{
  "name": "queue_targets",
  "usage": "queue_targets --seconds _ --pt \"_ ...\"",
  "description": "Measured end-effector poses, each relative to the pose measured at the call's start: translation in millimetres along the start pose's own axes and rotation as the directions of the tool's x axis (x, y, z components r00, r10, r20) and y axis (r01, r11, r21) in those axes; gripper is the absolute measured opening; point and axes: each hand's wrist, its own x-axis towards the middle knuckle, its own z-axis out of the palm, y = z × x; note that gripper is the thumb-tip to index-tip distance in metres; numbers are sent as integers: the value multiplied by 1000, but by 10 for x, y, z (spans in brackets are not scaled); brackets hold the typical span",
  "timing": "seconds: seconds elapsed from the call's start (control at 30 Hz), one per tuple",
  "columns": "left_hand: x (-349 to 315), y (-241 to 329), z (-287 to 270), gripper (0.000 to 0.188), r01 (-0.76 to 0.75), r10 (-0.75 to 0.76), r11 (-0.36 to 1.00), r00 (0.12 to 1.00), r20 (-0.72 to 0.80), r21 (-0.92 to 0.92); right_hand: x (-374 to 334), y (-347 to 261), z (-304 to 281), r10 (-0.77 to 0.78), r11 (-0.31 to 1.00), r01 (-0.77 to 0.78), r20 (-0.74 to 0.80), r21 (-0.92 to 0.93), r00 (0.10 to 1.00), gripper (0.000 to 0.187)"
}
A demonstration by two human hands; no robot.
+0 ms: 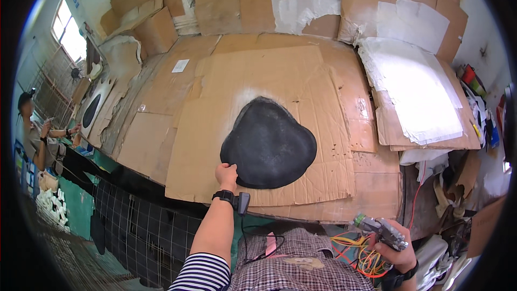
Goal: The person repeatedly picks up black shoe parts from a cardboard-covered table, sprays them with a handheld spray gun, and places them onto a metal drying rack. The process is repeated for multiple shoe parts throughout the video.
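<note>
A black, rounded three-lobed pad [269, 143] lies flat on a sheet of cardboard in front of me. My left hand [226, 175] pinches the pad's lower left edge between thumb and fingers. At the lower right, off the front edge of the table, my right hand [397, 247] is wrapped round a metal spray gun [379, 230]. The gun's nozzle end points up and to the left, apart from the pad. Orange and yellow hoses [362, 258] hang in loops beside that hand.
Layered cardboard [258, 70] covers the table and the wall behind it. White paper sheets [414, 91] lie on cardboard at the right. A wire mesh rack [140, 231] stands at the lower left. Another person [37, 129] works at the far left beside a second black pad [92, 110].
</note>
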Motion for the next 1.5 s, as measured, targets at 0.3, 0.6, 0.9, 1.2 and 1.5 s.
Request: queue_targets --seconds 0.3,0.6,0.9,1.2,1.5 --pt "171 74 -142 20 367 -280 853 922 269 -372 288 53 238 -34 986 70 -223 153 974 59" --pt "-24 371 -65 25 353 -189 892 858 478 -281 365 447 216 83 996 -82 -30 23 996 55" --pt "-102 964 113 16 -290 34 852 862 506 437 1392 602 966 -109 934 217 354 -284 929 53" --pt "-182 1468 285 9 70 34 993 607 794 -97 2584 1547 2090 -167 942 264 392 -207 905 53" --pt "-253 2256 4 23 351 423 664 552 719 -660 2956 1756 1847 253 940 -308 310 144 917 38"
